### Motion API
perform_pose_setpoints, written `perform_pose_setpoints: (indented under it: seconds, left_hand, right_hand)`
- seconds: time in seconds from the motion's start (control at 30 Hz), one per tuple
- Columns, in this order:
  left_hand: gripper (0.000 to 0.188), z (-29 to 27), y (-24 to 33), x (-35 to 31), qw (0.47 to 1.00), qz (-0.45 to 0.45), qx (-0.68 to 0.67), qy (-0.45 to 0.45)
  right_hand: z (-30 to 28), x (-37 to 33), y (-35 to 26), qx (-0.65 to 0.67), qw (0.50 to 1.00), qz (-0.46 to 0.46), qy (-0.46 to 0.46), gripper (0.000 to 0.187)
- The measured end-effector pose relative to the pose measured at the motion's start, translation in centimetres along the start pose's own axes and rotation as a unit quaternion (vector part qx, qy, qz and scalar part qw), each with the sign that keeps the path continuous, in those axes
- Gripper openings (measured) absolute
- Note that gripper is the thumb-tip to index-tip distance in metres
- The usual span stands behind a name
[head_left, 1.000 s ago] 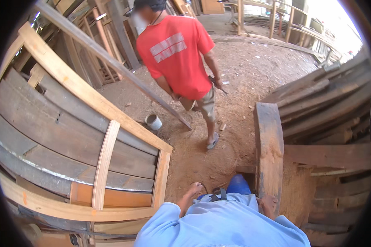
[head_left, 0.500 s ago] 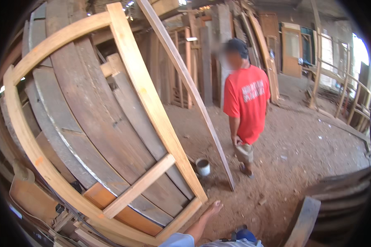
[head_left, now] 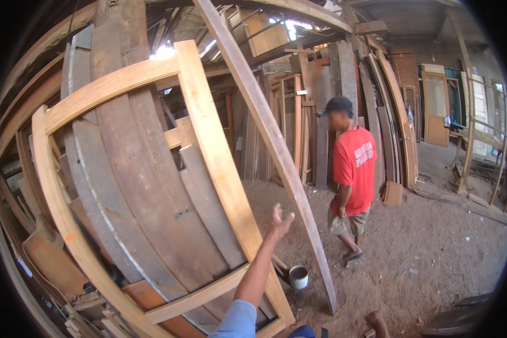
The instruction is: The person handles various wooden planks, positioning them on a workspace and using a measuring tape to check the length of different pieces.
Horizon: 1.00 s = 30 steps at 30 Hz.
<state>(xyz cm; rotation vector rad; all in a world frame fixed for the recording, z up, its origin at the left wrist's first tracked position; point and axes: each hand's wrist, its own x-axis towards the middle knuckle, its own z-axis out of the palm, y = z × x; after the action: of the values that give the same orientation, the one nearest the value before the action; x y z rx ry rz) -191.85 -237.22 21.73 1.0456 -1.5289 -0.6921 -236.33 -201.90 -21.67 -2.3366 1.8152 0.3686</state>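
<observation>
I'm watching the left hand [head_left: 279, 224] hovering splayed left of the leaning plank [head_left: 284, 156]; right of it, the right hand [head_left: 377, 323], grip unclear, and a red shirt [head_left: 350, 183] showing blurry lettering [head_left: 364, 154].

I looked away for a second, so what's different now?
The left hand rose and reached forward toward the leaning plank; I can't tell if it touches. The person in the red shirt walked farther away. The view swung up and left. The pale wooden frame and the pail stayed put.
</observation>
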Motion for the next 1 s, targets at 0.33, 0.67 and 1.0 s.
perform_pose_setpoints:
  seconds: [0.33, 0.67, 1.0]
  left_hand:
    - [0.054, 3.6, 14.8, 19.2, 0.976, 0.132, -0.171, 0.008]
    - [0.053, -0.6, 11.7, 19.0, 0.963, 0.194, -0.183, -0.037]
    - [0.059, -2.4, 12.7, 15.4, 0.953, 0.104, -0.281, -0.053]
  right_hand:
    - [-12.9, 15.2, 8.5, 0.514, 0.835, 0.087, 0.177, 0.028]
    - [-45.4, 26.7, -0.7, 0.533, 0.802, 0.004, 0.268, 0.077]
    - [-52.4, 29.8, -4.8, 0.716, 0.663, -0.184, 0.117, 0.078]
